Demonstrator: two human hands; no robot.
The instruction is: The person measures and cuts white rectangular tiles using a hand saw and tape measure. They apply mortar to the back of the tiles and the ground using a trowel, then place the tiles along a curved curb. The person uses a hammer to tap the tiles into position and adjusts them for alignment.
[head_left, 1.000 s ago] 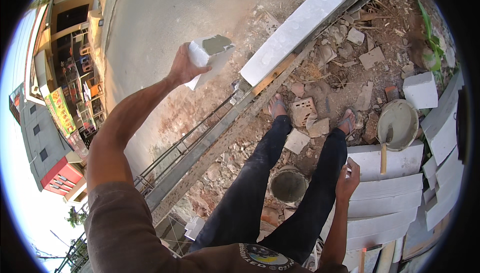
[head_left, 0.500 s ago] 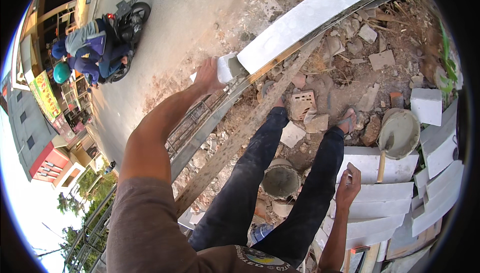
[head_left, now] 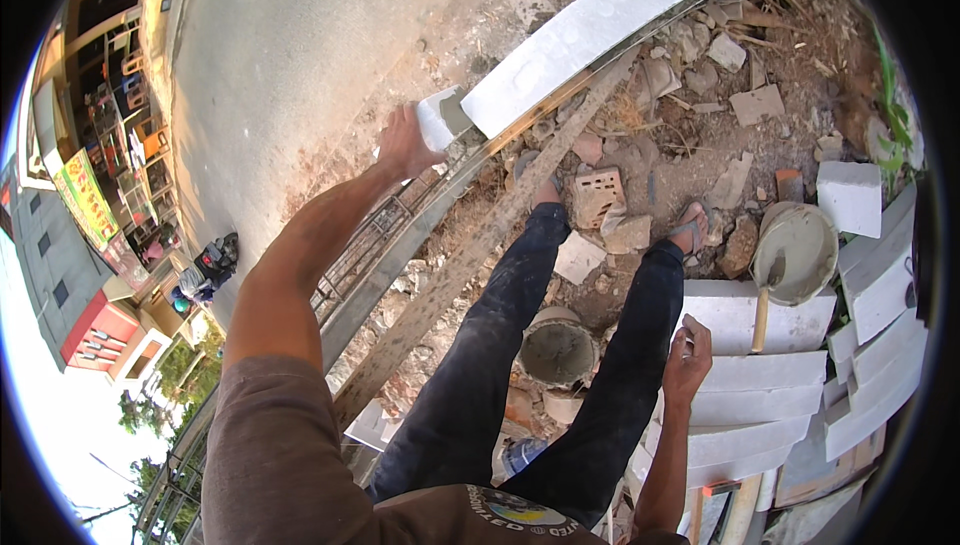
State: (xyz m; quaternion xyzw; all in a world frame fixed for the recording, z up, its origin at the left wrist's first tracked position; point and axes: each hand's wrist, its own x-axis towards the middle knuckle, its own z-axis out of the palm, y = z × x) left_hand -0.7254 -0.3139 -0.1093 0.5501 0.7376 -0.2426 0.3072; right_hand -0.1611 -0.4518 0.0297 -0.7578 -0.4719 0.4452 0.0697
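My left hand (head_left: 405,143) reaches out at the upper middle, thumb and fingers gripping the outer end of a short white concrete block (head_left: 436,119). Grey mortar coats that block's end face, which lies close to the end of a long white block row (head_left: 590,30); whether they touch I cannot tell. Below the row runs a wooden strip (head_left: 540,122). My right hand (head_left: 687,360) hangs beside my right thigh, fingers loosely curled and apart, with nothing visible held. Nearest to it are stacked white blocks (head_left: 750,405).
A mortar bucket (head_left: 800,285) with a wooden-handled trowel (head_left: 762,320) stands at right. Another bucket (head_left: 557,350) sits between my legs. A mortar-spattered plank (head_left: 490,230) crosses the rubble beside a steel bar frame (head_left: 375,230). The road (head_left: 270,75) has a motorcycle (head_left: 215,258) farther off.
My left hand has shifted back along the short block, exposing more of its white face. The motorcycle has moved away down the road. My right hand has barely moved.
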